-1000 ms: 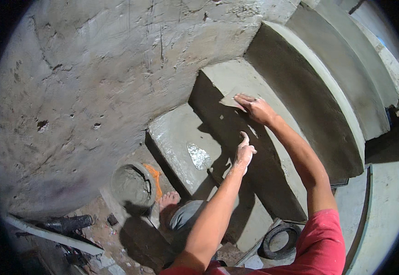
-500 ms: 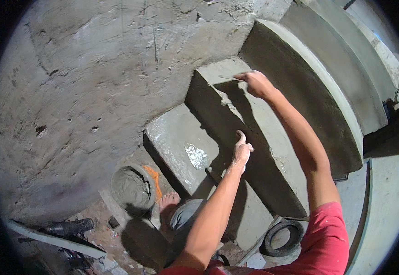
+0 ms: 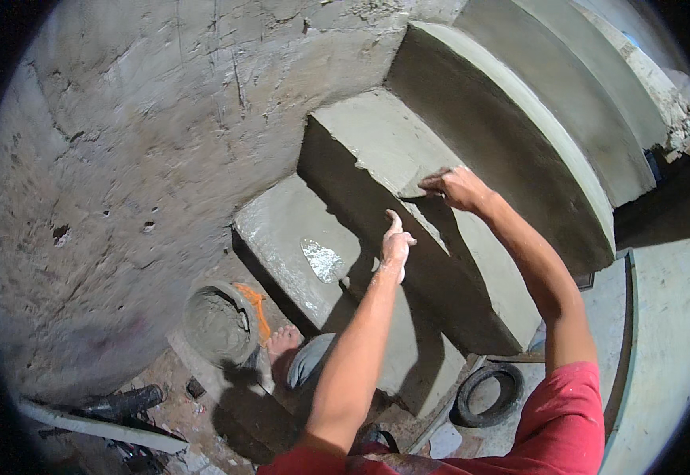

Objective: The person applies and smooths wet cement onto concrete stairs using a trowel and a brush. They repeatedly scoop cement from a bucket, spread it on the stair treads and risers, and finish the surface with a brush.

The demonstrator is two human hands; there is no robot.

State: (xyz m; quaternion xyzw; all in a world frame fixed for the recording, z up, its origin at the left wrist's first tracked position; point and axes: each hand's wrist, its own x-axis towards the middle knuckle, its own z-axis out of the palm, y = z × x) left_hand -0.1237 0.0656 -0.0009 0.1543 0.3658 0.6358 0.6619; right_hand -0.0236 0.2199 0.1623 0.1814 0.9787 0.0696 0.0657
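Observation:
My right hand (image 3: 457, 190) is closed on a small trowel. Its thin blade (image 3: 413, 187) lies nearly flat on the grey cement tread of the middle step (image 3: 384, 131), at the front edge. My left hand (image 3: 396, 247), smeared with pale cement, hovers in front of that step's dark riser, index finger stretched out and the other fingers partly curled; nothing shows in it. A ragged line of wet mortar (image 3: 432, 226) runs along the edge between my hands. On the lower step (image 3: 273, 218) lies a second trowel (image 3: 321, 260) with a shiny, leaf-shaped blade.
A bucket of wet mortar (image 3: 220, 324) stands at lower left, an orange cloth-like thing (image 3: 254, 305) beside it. My bare foot (image 3: 284, 342) is next to it. A black rubber ring (image 3: 489, 396) lies at lower right. Curved upper steps (image 3: 535, 119) rise at right; a rough wall (image 3: 147, 150) borders the left.
My right hand has drawn the trowel nearer along the step's edge, and the mortar behind it looks flatter. The left hand keeps its pose. The whole view has shifted slightly.

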